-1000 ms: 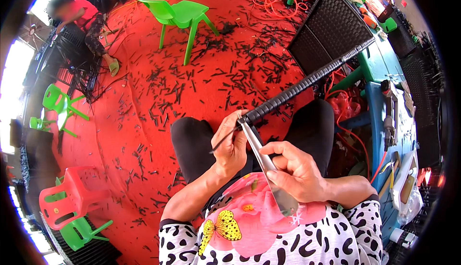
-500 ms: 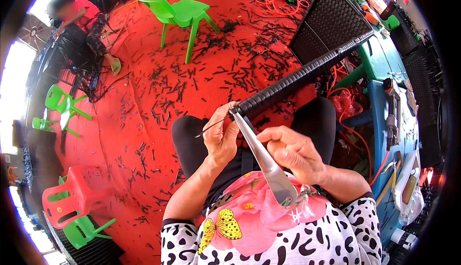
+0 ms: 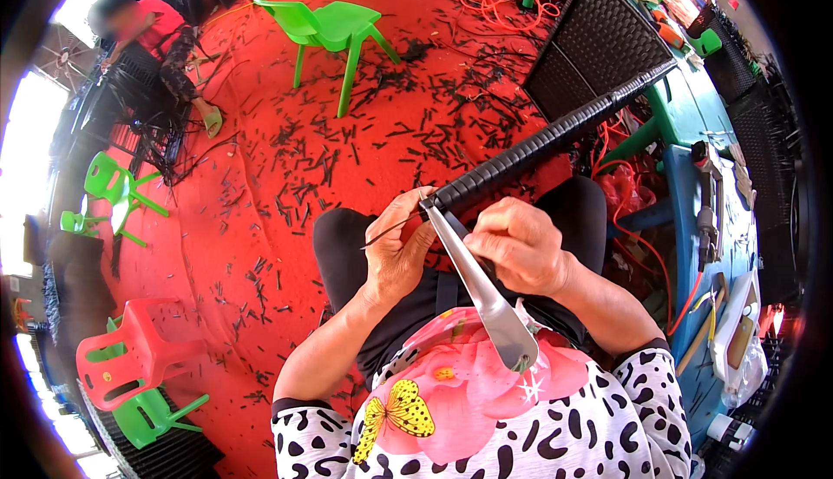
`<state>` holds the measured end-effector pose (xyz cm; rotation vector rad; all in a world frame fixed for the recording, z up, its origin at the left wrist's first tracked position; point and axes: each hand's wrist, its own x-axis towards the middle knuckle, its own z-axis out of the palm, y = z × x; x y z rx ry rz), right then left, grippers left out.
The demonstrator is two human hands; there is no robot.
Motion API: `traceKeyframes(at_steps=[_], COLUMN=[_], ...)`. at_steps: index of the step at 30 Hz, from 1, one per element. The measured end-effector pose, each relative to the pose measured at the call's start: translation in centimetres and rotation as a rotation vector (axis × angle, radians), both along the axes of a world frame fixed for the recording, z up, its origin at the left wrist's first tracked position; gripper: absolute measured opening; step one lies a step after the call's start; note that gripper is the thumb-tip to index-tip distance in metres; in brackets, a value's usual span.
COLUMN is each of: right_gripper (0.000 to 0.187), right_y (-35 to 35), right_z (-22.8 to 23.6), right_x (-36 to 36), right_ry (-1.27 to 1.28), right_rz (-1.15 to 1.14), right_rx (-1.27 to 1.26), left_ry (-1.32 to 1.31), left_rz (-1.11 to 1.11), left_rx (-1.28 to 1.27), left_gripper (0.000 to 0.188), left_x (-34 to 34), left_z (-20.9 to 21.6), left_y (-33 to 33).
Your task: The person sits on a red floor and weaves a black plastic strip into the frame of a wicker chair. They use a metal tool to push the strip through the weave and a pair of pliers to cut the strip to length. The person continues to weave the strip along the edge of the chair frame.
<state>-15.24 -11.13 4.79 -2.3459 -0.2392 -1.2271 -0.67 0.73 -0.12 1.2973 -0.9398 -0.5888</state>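
Observation:
A dark woven wicker panel [image 3: 599, 36] leans at upper right. From it a bar wrapped in black plastic strip [image 3: 538, 145] slopes down to my lap. A bare, flared grey metal piece [image 3: 484, 298] extends from the bar's end toward my shirt. My left hand [image 3: 401, 249] is closed around that end, and a thin dark strip end [image 3: 388, 231] sticks out past its fingers. My right hand [image 3: 521, 249] is pinched just right of the metal piece. A dark band of strip [image 3: 457, 220] runs from the bar's end to its fingertips.
Cut black scraps [image 3: 304, 175] litter the red floor. A green chair [image 3: 334, 26] stands ahead; a red chair [image 3: 139, 353] and more green ones are at left. A blue bench [image 3: 694, 210] with tools is at right, near an orange hose [image 3: 642, 240]. Another person [image 3: 160, 32] sits far left.
My right hand has risen, and its extended index finger has curled in. My left hand keeps its hold on the bar's end. The bar has hardly moved.

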Motion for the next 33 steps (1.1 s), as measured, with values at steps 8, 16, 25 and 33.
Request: traceKeyframes(at_steps=[8, 16, 25, 33], right_gripper=[0.018, 0.048, 0.052, 0.055], right_y=[0.7, 4.4, 3.1, -0.4], right_z=[0.4, 3.7, 6.5, 6.1], right_x=[-0.3, -1.4, -2.2, -2.1], right_ry=[0.241, 0.649, 0.777, 0.939], right_rz=[0.006, 0.234, 0.217, 0.344], right_rx=[0.725, 1.536, 1.65, 1.561], left_ry=[-0.076, -0.25, -0.012, -0.189], left_rz=[-0.092, -0.08, -0.109, -0.063], left_rx=[-0.047, -0.016, -0.069, -0.148], left_gripper=[0.034, 0.034, 0.037, 0.035], left_x=[0.2, -0.2, -1.9, -1.4], left_z=[0.0, 0.4, -1.0, -1.3], left_y=[0.2, 0.6, 0.7, 0.4])
